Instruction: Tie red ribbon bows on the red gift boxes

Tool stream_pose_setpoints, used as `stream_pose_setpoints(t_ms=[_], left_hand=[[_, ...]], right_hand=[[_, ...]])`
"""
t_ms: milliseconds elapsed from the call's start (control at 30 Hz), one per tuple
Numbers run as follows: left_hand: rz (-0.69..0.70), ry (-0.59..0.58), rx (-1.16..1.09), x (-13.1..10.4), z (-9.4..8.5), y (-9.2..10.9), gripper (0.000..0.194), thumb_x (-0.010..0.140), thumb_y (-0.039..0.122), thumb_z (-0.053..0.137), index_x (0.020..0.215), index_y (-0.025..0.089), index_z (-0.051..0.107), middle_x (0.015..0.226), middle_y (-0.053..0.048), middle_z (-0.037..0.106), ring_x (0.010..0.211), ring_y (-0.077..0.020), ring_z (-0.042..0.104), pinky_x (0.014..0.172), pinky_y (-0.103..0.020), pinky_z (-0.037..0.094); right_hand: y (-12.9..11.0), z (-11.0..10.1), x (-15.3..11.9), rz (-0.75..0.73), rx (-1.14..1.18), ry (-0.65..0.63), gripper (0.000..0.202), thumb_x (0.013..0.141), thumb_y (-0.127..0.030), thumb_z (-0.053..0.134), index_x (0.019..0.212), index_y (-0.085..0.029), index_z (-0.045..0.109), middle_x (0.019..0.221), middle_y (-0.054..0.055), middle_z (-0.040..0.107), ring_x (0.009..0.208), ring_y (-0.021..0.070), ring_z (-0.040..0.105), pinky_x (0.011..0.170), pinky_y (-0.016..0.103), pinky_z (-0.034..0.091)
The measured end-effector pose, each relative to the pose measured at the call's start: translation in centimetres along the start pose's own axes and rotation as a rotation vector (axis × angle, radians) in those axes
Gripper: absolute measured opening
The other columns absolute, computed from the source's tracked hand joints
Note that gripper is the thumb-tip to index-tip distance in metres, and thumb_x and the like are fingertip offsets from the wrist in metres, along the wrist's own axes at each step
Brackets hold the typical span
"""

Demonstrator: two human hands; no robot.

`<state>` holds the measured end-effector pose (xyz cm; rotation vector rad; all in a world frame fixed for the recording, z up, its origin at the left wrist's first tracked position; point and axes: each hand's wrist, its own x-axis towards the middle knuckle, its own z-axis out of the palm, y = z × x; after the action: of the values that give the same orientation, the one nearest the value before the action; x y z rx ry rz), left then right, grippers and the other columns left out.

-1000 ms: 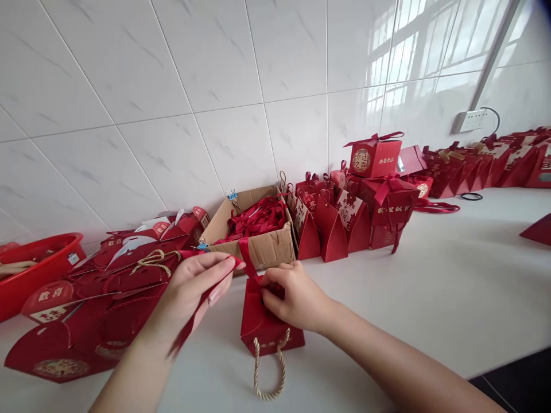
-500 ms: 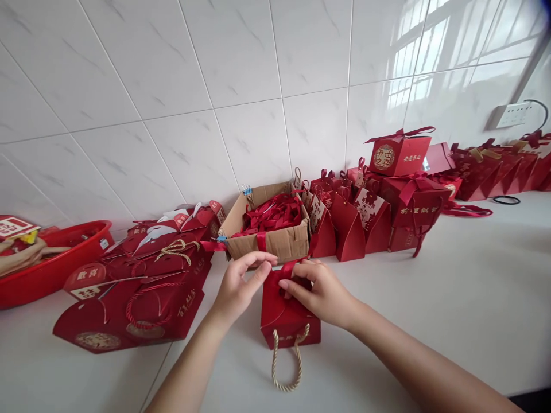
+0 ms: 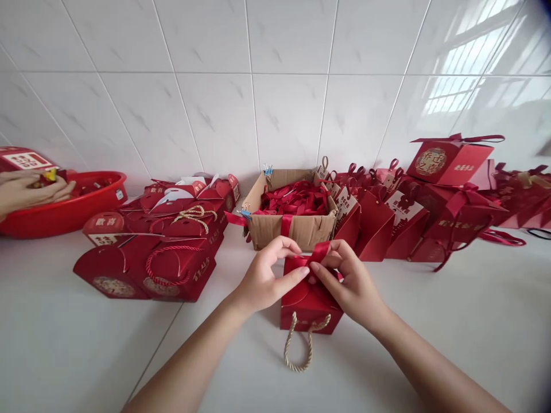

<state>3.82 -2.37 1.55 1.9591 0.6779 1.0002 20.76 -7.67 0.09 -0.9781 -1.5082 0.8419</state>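
A small red gift box point(image 3: 312, 316) stands on the counter in front of me, its beige twisted rope handle point(image 3: 297, 367) hanging toward me. Over the top of the box runs a red satin ribbon point(image 3: 319, 252), raised in a loop. My right hand point(image 3: 355, 281) pinches this ribbon between thumb and fingers. From the other side my left hand point(image 3: 269, 281) holds the ribbon at the box top, its thumb tip close to my right thumb. The fingertips partly hide the ribbon's crossing.
Behind the box sits a cardboard carton point(image 3: 275, 232) of red ribbons. Red gift boxes point(image 3: 146, 269) crowd the left; more boxes point(image 3: 376, 223) line the wall at right. Far left, another person's hands point(image 3: 30, 189) hold small items over a red basin point(image 3: 86, 206).
My view has shifted left and levelled. My right hand has raised the ribbon into a clearer loop, and my left thumb has come in to meet it.
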Motion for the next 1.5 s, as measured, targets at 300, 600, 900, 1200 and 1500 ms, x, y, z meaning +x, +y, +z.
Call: stream_pose_setpoints(t_ms=[300, 600, 900, 1200, 1500], left_hand=[[-0.026, 0.038, 0.029, 0.2, 1.0, 0.0, 0.006, 0.08, 0.023, 0.064, 0.081, 0.017, 0.062, 0.084, -0.003, 0.069, 0.082, -0.0169, 0.064, 0.079, -0.029, 0.05], [0.054, 0.034, 0.062, 0.1, 0.7, -0.2, 0.007, 0.079, 0.022, 0.066, 0.083, 0.018, 0.062, 0.089, -0.004, 0.068, 0.088, -0.0179, 0.064, 0.083, -0.031, 0.05], [0.093, 0.112, 0.214, -0.1, 0.6, -0.2, 0.003, 0.079, 0.022, 0.066, 0.08, 0.02, 0.064, 0.085, -0.003, 0.068, 0.084, -0.0185, 0.061, 0.086, -0.036, 0.044], [0.189, 0.137, 0.487, -0.1, 0.3, -0.2, 0.004, 0.08, 0.028, 0.068, 0.078, 0.023, 0.068, 0.076, 0.002, 0.068, 0.071, -0.0148, 0.059, 0.089, -0.038, 0.029], [0.203, 0.092, 0.415, -0.1, -0.1, 0.1, 0.003, 0.08, 0.027, 0.068, 0.08, 0.024, 0.067, 0.078, 0.003, 0.068, 0.075, -0.0151, 0.061, 0.087, -0.035, 0.03]], right_hand=[[-0.1, 0.2, -0.3, 0.013, 0.026, 0.164, 0.028, 0.085, -0.029, 0.063, 0.079, -0.024, 0.036, 0.067, -0.003, 0.066, 0.065, 0.0134, 0.065, 0.06, 0.024, 0.05], [-0.2, -0.2, -0.4, -0.071, -0.27, 0.193, 0.011, 0.084, -0.028, 0.061, 0.089, -0.021, 0.068, 0.086, 0.005, 0.072, 0.078, 0.0178, 0.067, 0.07, 0.029, 0.053], [-1.2, -0.9, -0.3, -0.112, -0.473, 0.043, 0.017, 0.084, -0.034, 0.062, 0.09, -0.023, 0.074, 0.09, 0.008, 0.065, 0.081, 0.0196, 0.062, 0.068, 0.032, 0.051], [-0.5, -1.2, -0.1, 0.061, -0.392, 0.069, 0.017, 0.082, -0.038, 0.064, 0.077, -0.025, 0.073, 0.131, 0.008, 0.051, 0.125, 0.0306, 0.043, 0.102, 0.05, 0.037], [-1.0, -1.6, 0.0, 0.26, -0.085, -0.133, 0.029, 0.086, -0.047, 0.059, 0.074, -0.022, 0.068, 0.14, 0.008, 0.047, 0.141, 0.0251, 0.022, 0.108, 0.044, 0.032]])
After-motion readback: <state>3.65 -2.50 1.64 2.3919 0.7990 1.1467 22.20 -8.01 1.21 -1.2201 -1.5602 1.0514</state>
